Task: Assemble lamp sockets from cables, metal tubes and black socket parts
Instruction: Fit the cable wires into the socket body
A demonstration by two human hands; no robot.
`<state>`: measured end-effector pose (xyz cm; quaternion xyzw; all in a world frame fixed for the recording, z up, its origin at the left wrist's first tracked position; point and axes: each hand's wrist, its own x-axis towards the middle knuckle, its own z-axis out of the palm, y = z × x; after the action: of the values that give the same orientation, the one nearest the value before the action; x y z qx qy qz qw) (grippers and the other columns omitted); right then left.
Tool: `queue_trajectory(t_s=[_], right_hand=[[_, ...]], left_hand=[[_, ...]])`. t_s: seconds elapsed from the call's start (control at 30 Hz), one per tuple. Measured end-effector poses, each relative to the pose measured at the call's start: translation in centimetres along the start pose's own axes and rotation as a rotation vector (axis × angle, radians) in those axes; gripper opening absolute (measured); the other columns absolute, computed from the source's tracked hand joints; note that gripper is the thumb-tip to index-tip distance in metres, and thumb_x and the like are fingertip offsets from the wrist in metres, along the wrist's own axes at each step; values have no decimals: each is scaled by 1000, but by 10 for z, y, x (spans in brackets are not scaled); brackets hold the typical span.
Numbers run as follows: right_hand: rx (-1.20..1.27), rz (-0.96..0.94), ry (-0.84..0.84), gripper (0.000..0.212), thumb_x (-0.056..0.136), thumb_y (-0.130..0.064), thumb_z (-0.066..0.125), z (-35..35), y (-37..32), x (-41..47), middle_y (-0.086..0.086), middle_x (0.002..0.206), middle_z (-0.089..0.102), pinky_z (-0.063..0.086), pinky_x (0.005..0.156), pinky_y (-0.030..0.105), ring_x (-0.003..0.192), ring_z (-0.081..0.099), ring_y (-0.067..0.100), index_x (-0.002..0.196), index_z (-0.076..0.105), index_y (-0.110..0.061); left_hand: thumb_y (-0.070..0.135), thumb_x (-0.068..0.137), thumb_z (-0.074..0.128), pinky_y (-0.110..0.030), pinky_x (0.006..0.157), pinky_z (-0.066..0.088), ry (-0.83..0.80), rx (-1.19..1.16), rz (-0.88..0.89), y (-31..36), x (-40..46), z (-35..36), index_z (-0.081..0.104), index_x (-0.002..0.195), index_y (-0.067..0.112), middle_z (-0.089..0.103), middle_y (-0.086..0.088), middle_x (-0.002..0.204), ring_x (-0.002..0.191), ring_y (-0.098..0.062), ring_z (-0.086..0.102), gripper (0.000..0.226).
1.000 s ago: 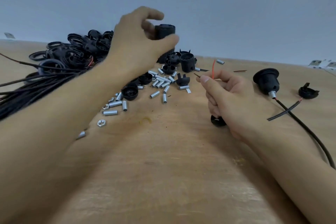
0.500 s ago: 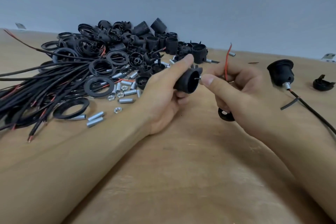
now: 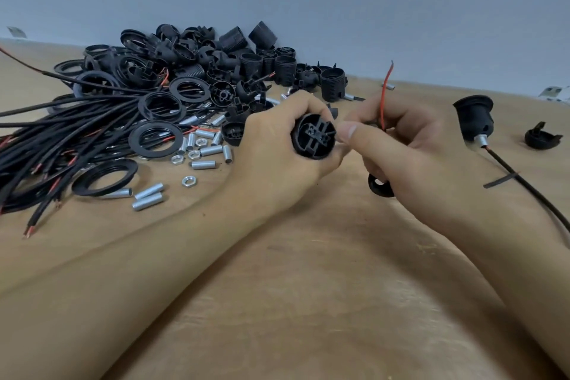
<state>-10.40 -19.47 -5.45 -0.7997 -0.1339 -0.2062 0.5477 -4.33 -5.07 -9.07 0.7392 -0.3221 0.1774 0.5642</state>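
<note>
Clearly the wiring step is in hand. At left on the tabletop point(image 3: 308, 302) lie the black cables point(image 3: 61, 133), metal tubes point(image 3: 148, 194) and the heap of black socket parts point(image 3: 216, 65). At centre the left hand point(image 3: 277, 157) grips a socket insert point(image 3: 314, 137), its slotted face toward the camera. Just to its right the right hand point(image 3: 401, 148) pinches a red wire point(image 3: 384, 95), thumb touching the insert's rim. A finished socket point(image 3: 475, 120) stands at far right. Next, likely, the wire end must be steered into a terminal slot.

Two bare forearms, sleeveless, no jewellery.
</note>
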Motion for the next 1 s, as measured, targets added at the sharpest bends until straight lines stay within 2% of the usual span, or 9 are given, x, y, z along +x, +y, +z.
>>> queue_trajectory(t_s=[0.2, 0.33, 0.43, 0.6, 0.7, 0.83, 1.0], right_hand=[[18, 64, -10, 19, 82, -22, 59, 1, -1, 1, -11, 46, 39, 27, 47, 22, 45, 31, 11, 67, 59, -11], [3, 61, -34, 20, 84, -23, 58, 2, -1, 1, -11, 46, 39, 27, 46, 20, 45, 32, 9, 69, 61, -10], [-10, 55, -52, 20, 87, -24, 57, 3, -2, 0, -12, 47, 41, 28, 44, 17, 43, 32, 7, 74, 60, -9], [-62, 46, -58, 23, 96, -13, 59, 4, 1, 0, -13, 45, 40, 27, 43, 13, 40, 32, 4, 74, 59, -12], [-118, 26, -47, 22, 95, -11, 59, 4, 2, 1, -13, 45, 39, 26, 45, 10, 41, 34, 4, 74, 58, -7], [-43, 0, -25, 20, 91, -16, 59, 4, 1, 1, -13, 45, 40, 27, 43, 15, 39, 32, 4, 72, 58, -8], [-101, -8, -59, 19, 94, -9, 60, 4, 4, 1, -12, 50, 38, 27, 45, 11, 44, 32, 3, 75, 57, -5]], left_hand=[[7, 76, 82, -13, 67, 45, 22, -16, 16, -2, 3, -3, 63, 84, 7, 64, 5, 78, 71, -1, 58, 21], [5, 75, 81, -15, 65, 44, 57, -12, 34, -2, 4, -2, 60, 82, 14, 62, 3, 78, 70, -2, 55, 25], [4, 74, 80, -13, 65, 41, 61, -2, 53, -1, 4, -1, 57, 81, 17, 59, 8, 77, 69, -1, 53, 27], [0, 73, 79, -9, 63, 40, 27, 26, 90, 0, 3, -2, 57, 83, 16, 58, 11, 76, 69, 1, 54, 28], [1, 73, 78, -14, 61, 42, 5, 41, 104, 2, 2, -2, 59, 83, 13, 60, 5, 77, 70, -7, 55, 25], [3, 72, 78, -23, 60, 46, 15, 51, 89, 2, 3, -2, 60, 83, 13, 62, 0, 76, 71, -14, 57, 23], [0, 73, 79, -12, 60, 41, 13, 60, 71, 2, 3, -2, 58, 82, 15, 59, 10, 75, 69, -2, 53, 27]])
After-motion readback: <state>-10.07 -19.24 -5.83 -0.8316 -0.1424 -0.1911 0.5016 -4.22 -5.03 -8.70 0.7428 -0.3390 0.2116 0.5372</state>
